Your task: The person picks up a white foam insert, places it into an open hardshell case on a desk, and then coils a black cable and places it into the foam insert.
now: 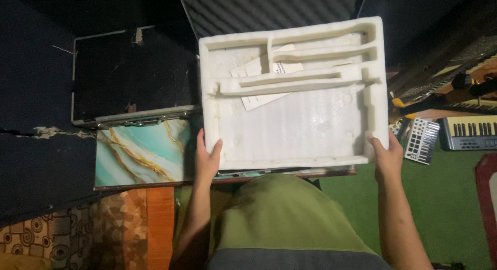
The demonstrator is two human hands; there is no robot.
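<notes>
A large white foam packing tray [295,125] with long cut-out slots and one wide recess fills the middle of the view. My left hand [207,159] grips its near left corner and my right hand [385,153] grips its near right corner, holding it level above an open black case. A folded paper sheet [259,73] lies in the tray's upper recess. Dark ribbed foam of the case lid [269,9] shows behind the tray.
A marble-patterned teal board [142,153] lies at the left, under a black metal-edged case [127,73]. Small music keyboards [468,133] and a white pad controller [422,140] sit on green carpet [445,203] at the right. Patterned fabric [77,234] is at lower left.
</notes>
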